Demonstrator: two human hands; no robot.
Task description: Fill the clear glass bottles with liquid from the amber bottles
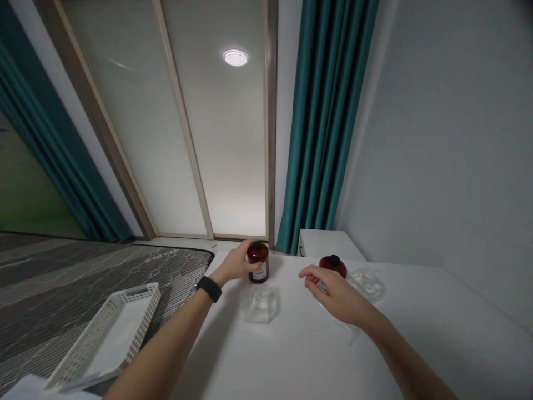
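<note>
**Dark red bottle (258, 269) gripped in left hand (236, 263), right hand (333, 291) unloaded**

Left fingers (255, 267) are closed around the bottle, thumb across the front, the rest wrapped behind its far side. Bottle is held upright at the far edge of the worktop (266, 364), dark top up, pale label partly seen; whether its base is touching the worktop cannot be told. Right fingers (310, 271) are loosely bent and partly open, nothing seen held. Second bottle (338, 265), also dark red with a dark top, is placed just behind the right hand and partly covered by it; contact cannot be told.

Clear squarish piece (260, 304) is set on the worktop, on the near side of the gripped bottle. Clear irregular piece (366, 283) is placed to the right of the second bottle. Some thin clear material (352, 332) is seen below the right wrist, details too faint. Black watch (209, 289) is worn on the left wrist.

White perforated basket (145, 319) is rested on a grey patterned surface (175, 264), left of the worktop. White cabinet (328, 243) is located beyond the worktop, under a teal curtain (320, 122). Frosted panels (233, 150) are seen behind, with a round light reflected.
</note>
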